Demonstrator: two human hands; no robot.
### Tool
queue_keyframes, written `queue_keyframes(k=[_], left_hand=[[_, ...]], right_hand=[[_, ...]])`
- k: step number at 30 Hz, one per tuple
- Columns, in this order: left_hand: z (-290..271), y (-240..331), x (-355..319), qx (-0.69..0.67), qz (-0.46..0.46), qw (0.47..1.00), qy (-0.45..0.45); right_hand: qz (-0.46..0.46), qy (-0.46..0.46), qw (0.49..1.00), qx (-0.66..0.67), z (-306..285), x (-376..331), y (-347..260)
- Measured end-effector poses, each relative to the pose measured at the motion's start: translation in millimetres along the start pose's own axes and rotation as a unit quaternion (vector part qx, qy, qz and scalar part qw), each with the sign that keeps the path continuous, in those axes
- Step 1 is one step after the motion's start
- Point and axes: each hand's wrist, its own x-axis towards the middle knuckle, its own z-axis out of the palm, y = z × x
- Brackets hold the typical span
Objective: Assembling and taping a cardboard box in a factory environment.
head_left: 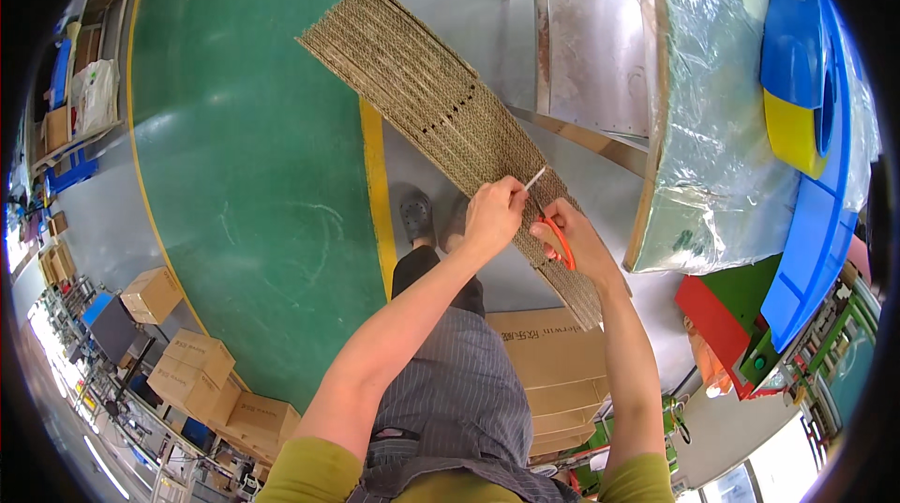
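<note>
A long stack of corrugated cardboard sheets (pixel 403 62), seen edge-on, stretches diagonally in front of me, with a row of black marks across its edges. My left hand (pixel 494 214) is closed in a pinch on a thin white strap (pixel 535 177) that lies over the stack. Just right of it, my right hand (pixel 574 236) grips scissors (pixel 561 242) by their orange handles. The scissor blades are mostly hidden between the hands, close to the strap. Both hands are over the nearer half of the stack.
To the right stands a metal-framed table (pixel 647 151) with a plastic-covered top (pixel 717 137) and blue and yellow bins (pixel 792 81). An open cardboard box (pixel 553 353) sits close by my legs. Several closed cartons (pixel 192 367) are at the lower left, with shelving (pixel 98 62) farther up.
</note>
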Motion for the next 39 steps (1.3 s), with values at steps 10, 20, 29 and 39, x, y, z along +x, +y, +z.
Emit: queue_keyframes(k=[10, 20, 29, 39], left_hand=[[7.4, 7.4, 9.9, -0.021, 0.015, 1.000, -0.007], [20.0, 44.0, 20.1, -0.098, 0.046, 0.993, -0.052], [-86.3, 17.9, -64.4, -0.427, -0.095, 0.898, 0.044], [-130.0, 236.5, -230.8, -0.312, 0.230, 0.922, -0.016]], right_hand=[[-0.015, -0.001, 0.999, 0.036, -12.7, 23.3, -1.0], [-0.181, 0.258, 0.935, -0.164, -30.1, 41.1, 153.6], [0.228, 0.327, 0.907, -0.138, 43.8, -212.7, 205.5], [0.447, 0.619, 0.645, 0.002, -82.3, -474.1, 409.3]])
